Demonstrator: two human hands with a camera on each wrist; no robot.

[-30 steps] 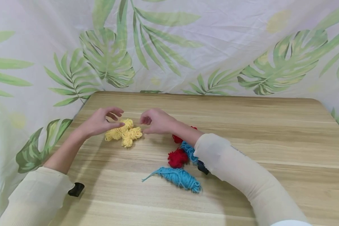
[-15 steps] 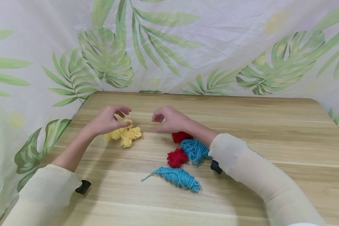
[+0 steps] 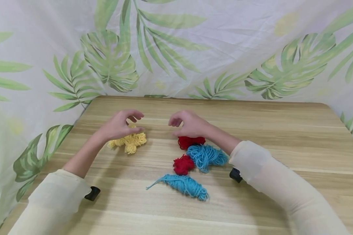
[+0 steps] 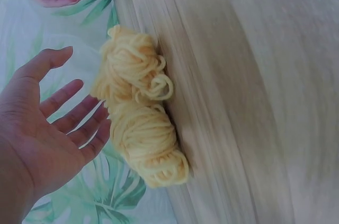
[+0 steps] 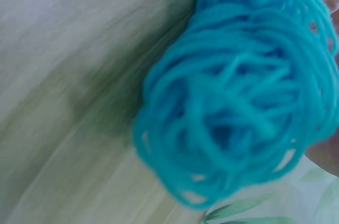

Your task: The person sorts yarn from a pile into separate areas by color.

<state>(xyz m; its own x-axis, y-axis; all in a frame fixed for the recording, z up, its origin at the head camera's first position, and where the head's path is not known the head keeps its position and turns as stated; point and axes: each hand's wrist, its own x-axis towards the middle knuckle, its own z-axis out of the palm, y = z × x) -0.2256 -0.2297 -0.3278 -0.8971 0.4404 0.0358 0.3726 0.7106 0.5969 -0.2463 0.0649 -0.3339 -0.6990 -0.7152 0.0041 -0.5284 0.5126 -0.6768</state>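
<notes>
My left hand (image 3: pixel 122 125) hovers over the yellow yarn bundles (image 3: pixel 131 142), fingers loosely curved and holding nothing. The left wrist view shows its fingers spread beside the yellow yarn (image 4: pixel 143 139). My right hand (image 3: pixel 191 124) hangs above a red yarn bundle (image 3: pixel 191 141), partly covering it, with bent fingers and nothing in them. Below that lie a blue yarn bundle (image 3: pixel 206 156) and a second red yarn bundle (image 3: pixel 183 164). Nearer the front is a long blue yarn skein (image 3: pixel 185 185) with a loose tail to the left. Blue yarn (image 5: pixel 238 91) fills much of the right wrist view.
The bundles lie on a wood-grain table (image 3: pixel 267 137). A white cloth with green leaves (image 3: pixel 176 49) hangs behind its far edge. Black wrist-worn devices (image 3: pixel 92 193) stick out from both sleeves.
Both hands have shifted to the right, the right hand moving away from the yellow yarn to above the red bundle. The blue bundle beneath the right forearm has come into view.
</notes>
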